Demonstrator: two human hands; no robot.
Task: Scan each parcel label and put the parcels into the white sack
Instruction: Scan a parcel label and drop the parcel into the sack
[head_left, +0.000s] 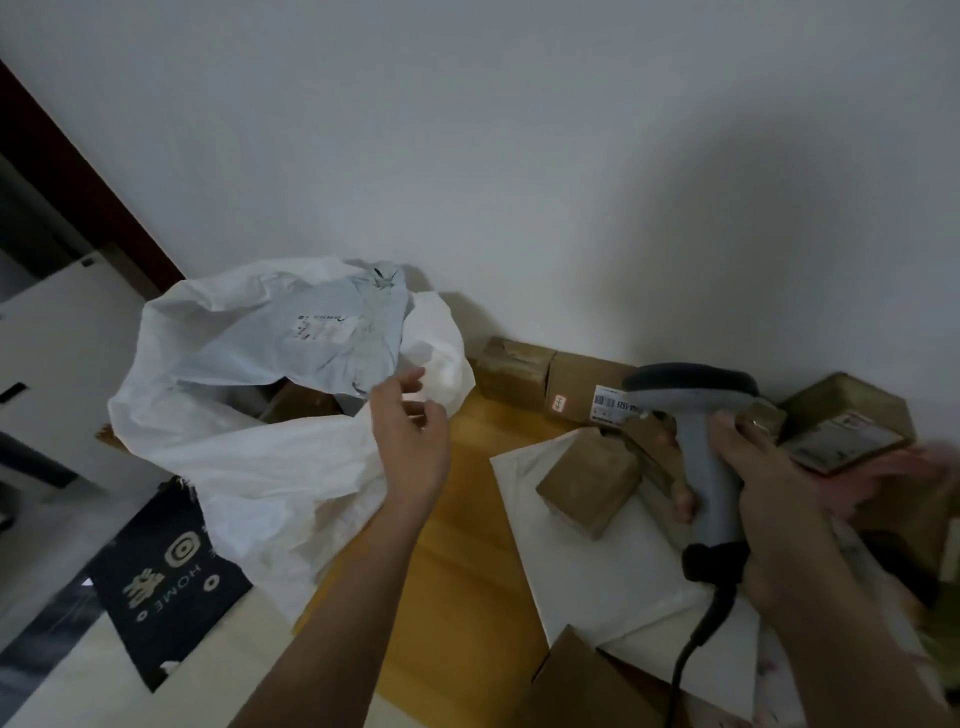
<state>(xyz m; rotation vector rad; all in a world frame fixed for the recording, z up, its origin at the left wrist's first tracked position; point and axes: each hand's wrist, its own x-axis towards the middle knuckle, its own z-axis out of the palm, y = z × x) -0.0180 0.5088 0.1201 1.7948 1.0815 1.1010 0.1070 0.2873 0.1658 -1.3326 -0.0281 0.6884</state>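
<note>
The white sack (249, 467) stands open at the left, with a pale grey mailer bag (291, 343) lying across its mouth and a brown box visible inside. My left hand (410, 431) hovers at the sack's right rim with fingers loosely spread, holding nothing. My right hand (763, 483) grips the handle of a grey barcode scanner (701, 410), whose dark head points left over the parcels. Brown cardboard parcels lie on the right: a small one (587, 483) on a white flat parcel (613, 566), a labelled long box (592, 389), and a labelled box (847, 426) at far right.
A white wall runs behind. The wooden floor (467, 519) shows between sack and parcels. A black printed bag (166, 582) lies at lower left beside white furniture. Another cardboard box (587, 686) sits at the bottom. The scanner's black cable (691, 644) hangs down.
</note>
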